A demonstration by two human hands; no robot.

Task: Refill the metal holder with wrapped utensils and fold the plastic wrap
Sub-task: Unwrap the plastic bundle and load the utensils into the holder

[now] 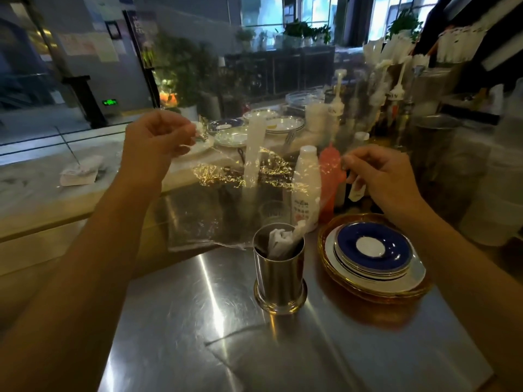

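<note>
A clear sheet of plastic wrap (pixel 215 205) hangs stretched between both hands above the steel counter. My left hand (pixel 158 137) pinches its upper left corner and my right hand (pixel 382 179) pinches its upper right corner. The sheet's lower edge hangs just behind the rim of the metal holder (pixel 278 274). That round steel cup stands upright on the counter below the hands. Wrapped utensils (pixel 283 239) in white paper lean inside it.
A stack of blue-and-white saucers on amber plates (pixel 373 256) sits right of the holder. Behind the wrap stand a white bottle (pixel 305 188), a red squeeze bottle (pixel 331 176) and syrup pump bottles (pixel 336 108). More plates (pixel 283 124) lie further back. The steel counter (pixel 198 321) extends toward me.
</note>
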